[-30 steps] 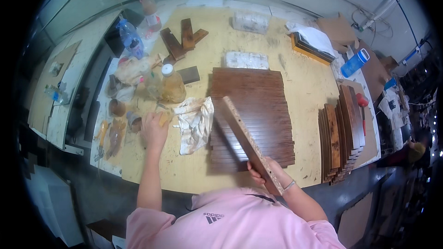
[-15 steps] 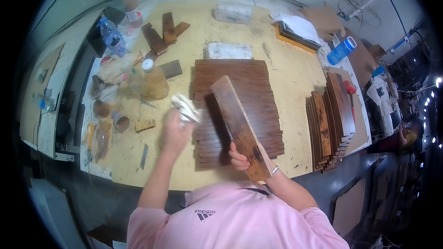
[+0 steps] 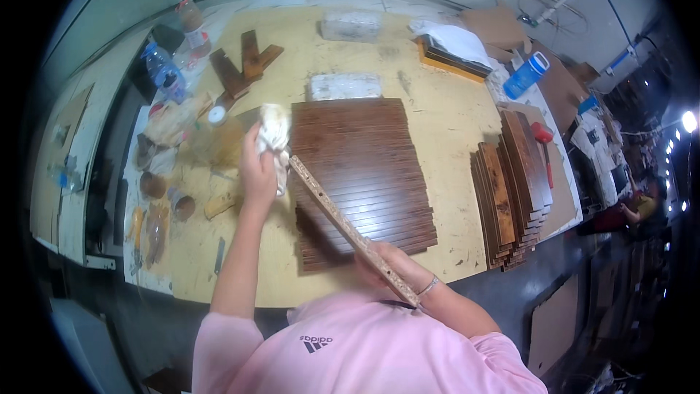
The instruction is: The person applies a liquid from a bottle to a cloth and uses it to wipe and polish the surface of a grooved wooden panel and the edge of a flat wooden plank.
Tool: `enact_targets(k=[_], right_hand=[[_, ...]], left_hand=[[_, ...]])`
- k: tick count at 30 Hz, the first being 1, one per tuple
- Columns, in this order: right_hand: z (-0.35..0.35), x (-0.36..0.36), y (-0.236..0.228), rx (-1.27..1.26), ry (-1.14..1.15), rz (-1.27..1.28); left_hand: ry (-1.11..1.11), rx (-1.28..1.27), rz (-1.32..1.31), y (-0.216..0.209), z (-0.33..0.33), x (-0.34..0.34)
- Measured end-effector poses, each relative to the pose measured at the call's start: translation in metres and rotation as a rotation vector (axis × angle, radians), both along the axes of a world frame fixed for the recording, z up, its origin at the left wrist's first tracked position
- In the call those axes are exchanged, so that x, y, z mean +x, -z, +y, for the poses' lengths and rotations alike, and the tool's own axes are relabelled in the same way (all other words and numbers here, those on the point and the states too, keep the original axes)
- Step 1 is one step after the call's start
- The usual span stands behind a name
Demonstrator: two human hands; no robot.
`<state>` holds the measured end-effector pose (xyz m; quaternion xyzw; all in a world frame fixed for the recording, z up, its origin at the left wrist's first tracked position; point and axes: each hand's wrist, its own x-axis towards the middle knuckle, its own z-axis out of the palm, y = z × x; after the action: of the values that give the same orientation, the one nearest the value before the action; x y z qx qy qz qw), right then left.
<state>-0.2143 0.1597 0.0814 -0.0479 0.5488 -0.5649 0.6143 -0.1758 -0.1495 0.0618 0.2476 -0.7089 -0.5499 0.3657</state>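
My left hand [image 3: 259, 171] is closed on a crumpled white cloth [image 3: 275, 138], held up over the left part of the table. My right hand [image 3: 386, 264] grips the near end of a wooden board [image 3: 343, 225]. The board is turned on edge, so its pale, rough particle-like side with small dark holes faces up. Its far end comes close to the cloth, and I cannot tell whether they touch. Below the board lies a broad layer of dark brown stained strips [image 3: 357, 153], side by side, with light shining off the nearer ones.
Dark boards [image 3: 503, 190] stand stacked at the right, beside a red-headed tool [image 3: 542, 133] and a blue bottle [image 3: 526, 75]. On the left are a white-capped jug [image 3: 219, 135], cups [image 3: 182, 204] and plastic bottles [image 3: 164, 69]. White wrapped blocks [image 3: 345, 86] lie beyond the strips.
The board has rolled in my right hand from its brown face to its pale edge. My left hand has moved up and slightly left with the cloth.
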Motion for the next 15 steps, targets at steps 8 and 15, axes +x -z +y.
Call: enact_targets(k=[8,15], right_hand=[[0.059,-0.093,0.007,0.389,0.428,1.244],[0.147,-0.154,0.098,0.832,0.355,1.337]], left_hand=[[0.076,-0.131,0.109,0.001,0.048,0.057],[0.031,0.016,-0.019,0.019,0.037,0.083]])
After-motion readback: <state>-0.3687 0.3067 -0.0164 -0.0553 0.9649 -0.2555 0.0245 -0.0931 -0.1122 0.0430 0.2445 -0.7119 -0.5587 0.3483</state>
